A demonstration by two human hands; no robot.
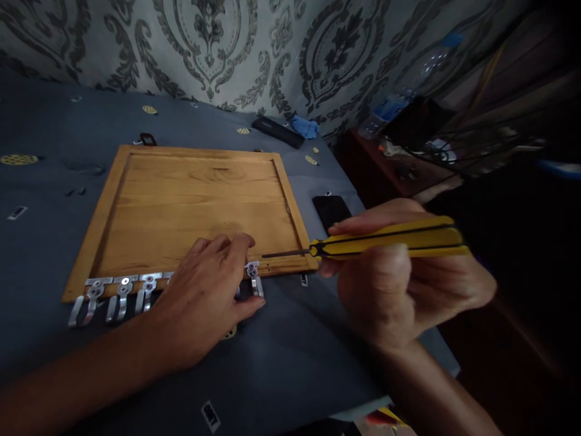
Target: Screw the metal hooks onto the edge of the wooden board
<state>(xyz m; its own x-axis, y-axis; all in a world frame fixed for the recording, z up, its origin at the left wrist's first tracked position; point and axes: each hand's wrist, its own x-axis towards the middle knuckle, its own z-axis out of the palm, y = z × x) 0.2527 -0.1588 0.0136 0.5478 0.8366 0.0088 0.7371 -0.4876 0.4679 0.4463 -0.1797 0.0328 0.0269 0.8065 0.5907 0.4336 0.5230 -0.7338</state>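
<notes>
A wooden board (190,200) with a raised rim lies on a blue-grey cloth. Several metal hooks (118,297) are screwed along its near edge. My left hand (204,297) rests on that edge with fingers curled, pressing on a hook (254,277) near the board's right corner. My right hand (403,284) is closed around a yellow-and-black screwdriver (390,237). Its thin shaft points left toward the screw of that hook, with the tip just short of my left fingertips.
A black phone (332,211) lies right of the board. A dark remote (278,131) and a blue cloth (305,126) sit by the patterned wall. A dark wooden side table (408,163) with clutter stands at right. Small parts are scattered on the cloth.
</notes>
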